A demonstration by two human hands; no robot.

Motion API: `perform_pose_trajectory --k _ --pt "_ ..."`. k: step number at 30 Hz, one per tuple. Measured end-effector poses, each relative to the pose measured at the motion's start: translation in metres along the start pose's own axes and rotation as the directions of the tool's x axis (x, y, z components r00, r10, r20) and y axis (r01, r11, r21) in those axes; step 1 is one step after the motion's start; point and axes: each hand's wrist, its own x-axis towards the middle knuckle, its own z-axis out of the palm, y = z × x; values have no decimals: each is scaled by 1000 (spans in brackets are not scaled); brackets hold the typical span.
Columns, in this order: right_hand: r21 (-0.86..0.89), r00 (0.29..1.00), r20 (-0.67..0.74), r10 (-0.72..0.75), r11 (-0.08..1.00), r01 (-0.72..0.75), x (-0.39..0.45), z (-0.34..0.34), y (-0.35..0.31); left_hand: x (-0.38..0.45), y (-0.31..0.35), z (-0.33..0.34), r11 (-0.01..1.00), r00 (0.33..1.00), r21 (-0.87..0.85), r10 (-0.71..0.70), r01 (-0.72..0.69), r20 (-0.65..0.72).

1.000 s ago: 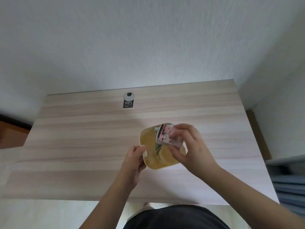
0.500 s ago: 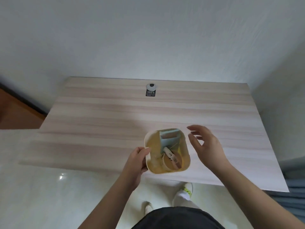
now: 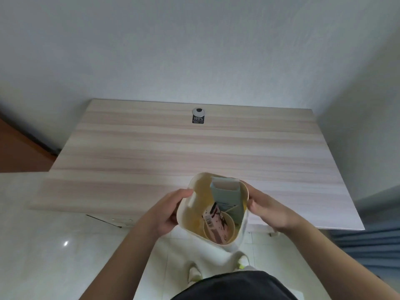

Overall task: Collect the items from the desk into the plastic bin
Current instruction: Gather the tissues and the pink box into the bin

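Observation:
A cream plastic bin (image 3: 187, 210) with a yellowish inside is held up over the near edge of the wooden desk (image 3: 173, 148), partly past it above the floor. My left hand (image 3: 166, 210) grips its left wall and my right hand (image 3: 267, 210) grips its right wall. Inside stand a pale blue-green carton (image 3: 226, 192), a pink and dark patterned packet (image 3: 215, 224) and a paper cup (image 3: 231, 224) that the packet sits in.
A round grey cable cap with a black label (image 3: 198, 115) sits at the back of the desk. White walls close in behind and to the right. Pale glossy floor tiles lie below. Blue-grey fabric (image 3: 372, 241) shows at the right.
My right hand let go of the pink packet into the bin, then closed on the bin's right wall. The bin has come toward me, past the desk's near edge.

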Motion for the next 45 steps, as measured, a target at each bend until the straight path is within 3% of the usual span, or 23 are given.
perform_pose_trajectory --k 4,7,12,15,17,21,22,24,26,31,36,40,45 --pt "-20 995 95 4 1000 -2 -6 -10 4 9 13 3 995 994 84 -59 51 93" --pt "-23 999 -22 -23 999 23 -12 -18 13 15 22 23 986 997 162 -47 38 58" --pt "91 982 -182 -46 994 64 -31 -41 20 27 37 51 989 998 142 36 -43 52" --pt "121 976 -214 -36 991 63 -39 -54 24 29 44 68 909 996 408 74 -86 46" --pt "162 972 -232 -37 984 76 -42 -60 25 29 45 78 851 985 497 149 -170 81" --pt "288 965 -261 -15 953 93 -44 -72 22 27 47 90 910 944 258 300 -326 135" --pt "320 963 -267 -13 942 101 -45 -75 21 26 48 90 885 930 289 340 -366 139" --pt "359 957 -291 -4 926 113 -48 -81 20 26 44 92 762 892 470 426 -445 154" --pt "361 950 -311 -16 923 134 -50 -88 20 25 37 100 704 864 524 483 -480 143" --pt "322 933 -353 -66 928 187 -54 -98 19 30 19 135 562 716 669 695 -485 -65" --pt "303 940 -313 -134 924 233 -39 -92 4 14 16 147 553 548 739 782 -386 -298" --pt "283 940 -297 -170 924 257 -24 -72 -12 -16 7 145 557 407 693 824 -457 -394" --pt "234 953 -195 -233 932 276 -4 -36 -31 -55 -6 150 612 343 651 791 -448 -507"
